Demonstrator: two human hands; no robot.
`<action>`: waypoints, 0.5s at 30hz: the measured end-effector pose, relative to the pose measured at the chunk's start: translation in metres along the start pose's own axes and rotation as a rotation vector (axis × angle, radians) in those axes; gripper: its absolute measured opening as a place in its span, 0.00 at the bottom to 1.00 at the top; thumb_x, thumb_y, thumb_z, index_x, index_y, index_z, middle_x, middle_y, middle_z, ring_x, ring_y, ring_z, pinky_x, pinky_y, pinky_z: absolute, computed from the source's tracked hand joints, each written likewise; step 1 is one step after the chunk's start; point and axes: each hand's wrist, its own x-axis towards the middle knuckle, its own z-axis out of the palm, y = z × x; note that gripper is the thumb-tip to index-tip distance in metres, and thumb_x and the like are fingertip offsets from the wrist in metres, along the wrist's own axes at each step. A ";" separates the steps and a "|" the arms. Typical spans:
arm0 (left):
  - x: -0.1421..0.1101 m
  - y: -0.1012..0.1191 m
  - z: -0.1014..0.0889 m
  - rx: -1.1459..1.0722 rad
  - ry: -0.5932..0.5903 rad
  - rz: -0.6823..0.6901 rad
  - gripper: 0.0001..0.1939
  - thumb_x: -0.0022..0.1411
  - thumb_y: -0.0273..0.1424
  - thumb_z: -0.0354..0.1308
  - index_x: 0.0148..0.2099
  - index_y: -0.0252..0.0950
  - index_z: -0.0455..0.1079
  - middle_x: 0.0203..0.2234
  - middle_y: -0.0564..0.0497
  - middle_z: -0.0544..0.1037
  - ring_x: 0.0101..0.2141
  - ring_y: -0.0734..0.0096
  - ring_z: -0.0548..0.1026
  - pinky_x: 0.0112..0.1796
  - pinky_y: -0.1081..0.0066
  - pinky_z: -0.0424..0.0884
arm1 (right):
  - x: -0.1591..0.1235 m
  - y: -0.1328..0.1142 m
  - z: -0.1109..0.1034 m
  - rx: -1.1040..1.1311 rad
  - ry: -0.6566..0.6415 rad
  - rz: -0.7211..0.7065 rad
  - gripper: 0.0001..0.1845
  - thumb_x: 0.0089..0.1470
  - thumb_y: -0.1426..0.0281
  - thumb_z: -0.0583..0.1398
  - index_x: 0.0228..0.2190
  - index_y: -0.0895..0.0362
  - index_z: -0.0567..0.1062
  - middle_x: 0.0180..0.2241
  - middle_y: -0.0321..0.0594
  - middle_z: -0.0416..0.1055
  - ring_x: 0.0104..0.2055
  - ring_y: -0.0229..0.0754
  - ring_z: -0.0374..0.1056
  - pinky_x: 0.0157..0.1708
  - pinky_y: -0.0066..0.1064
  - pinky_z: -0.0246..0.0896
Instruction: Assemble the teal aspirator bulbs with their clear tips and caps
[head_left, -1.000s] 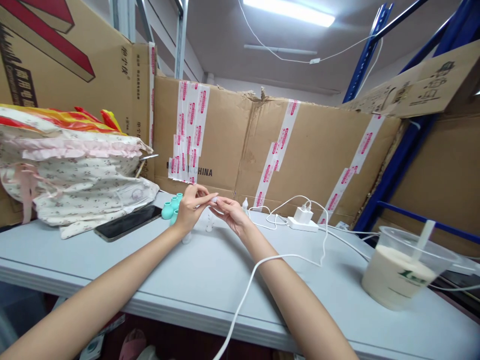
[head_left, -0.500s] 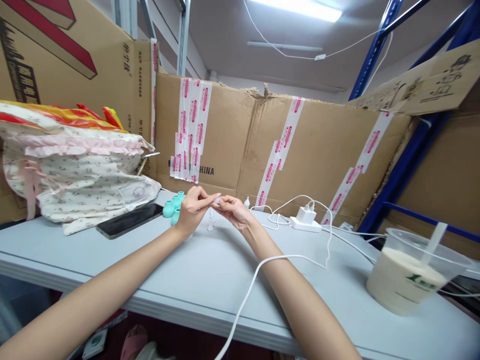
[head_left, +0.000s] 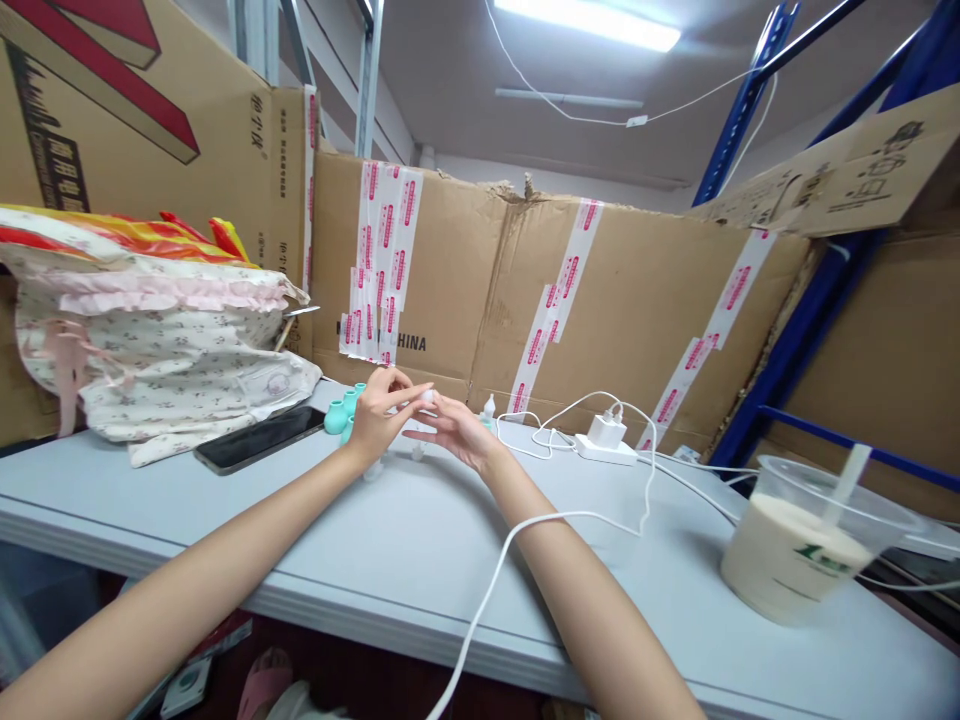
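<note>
Over the table, my left hand [head_left: 380,415] is closed, its fingertips pinching a small white rounded piece [head_left: 427,397], possibly a cap. My right hand [head_left: 463,430] comes in from the other side with fingers stretched and apart, its upper fingertips at the white piece. Beneath the hands stands a small clear piece [head_left: 418,451], largely hidden. Another clear piece [head_left: 373,470] shows below my left wrist. Several small teal pots [head_left: 337,416] are grouped left of my left hand, partly covered by it. Behind my right hand is a white pointed-tip piece [head_left: 490,406] with some teal below it.
A black phone [head_left: 259,440] lies beside a floral cloth bag [head_left: 187,350]. A white charger on a power strip [head_left: 606,450] sits at the back right. Its white cable [head_left: 517,535] crosses my right forearm. A drink cup [head_left: 810,550] with a straw stands right; cardboard [head_left: 450,270] walls the back.
My right hand's fingers have spread from a pinch around the white piece. My left hand still holds it, slightly higher. The view has shifted a little.
</note>
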 end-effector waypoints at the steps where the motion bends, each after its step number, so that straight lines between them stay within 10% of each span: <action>1: 0.001 0.000 -0.001 0.017 -0.004 -0.012 0.11 0.57 0.34 0.57 0.43 0.43 0.73 0.30 0.51 0.67 0.33 0.70 0.64 0.34 0.69 0.64 | 0.001 0.000 0.002 -0.017 -0.010 -0.015 0.19 0.45 0.59 0.63 0.38 0.56 0.73 0.42 0.42 0.71 0.47 0.44 0.66 0.49 0.44 0.60; 6: 0.006 -0.005 -0.007 0.080 -0.013 -0.112 0.19 0.55 0.40 0.56 0.49 0.43 0.69 0.41 0.48 0.65 0.42 0.66 0.63 0.44 0.64 0.62 | 0.005 -0.013 -0.009 -0.416 0.260 -0.114 0.24 0.44 0.53 0.61 0.37 0.58 0.75 0.39 0.43 0.73 0.40 0.42 0.70 0.46 0.38 0.61; 10: 0.006 -0.024 -0.008 0.080 0.012 -0.251 0.16 0.61 0.41 0.49 0.45 0.40 0.71 0.39 0.48 0.66 0.43 0.66 0.63 0.45 0.65 0.62 | -0.001 -0.027 -0.024 -1.479 0.537 0.020 0.14 0.39 0.62 0.66 0.29 0.56 0.77 0.34 0.44 0.75 0.41 0.46 0.69 0.41 0.35 0.60; 15: 0.002 -0.048 -0.010 0.109 0.072 -0.377 0.18 0.62 0.42 0.46 0.36 0.37 0.73 0.36 0.47 0.68 0.41 0.66 0.63 0.42 0.66 0.62 | -0.008 -0.023 -0.015 -2.103 0.231 0.311 0.12 0.33 0.73 0.69 0.27 0.57 0.78 0.32 0.49 0.75 0.37 0.50 0.71 0.34 0.34 0.60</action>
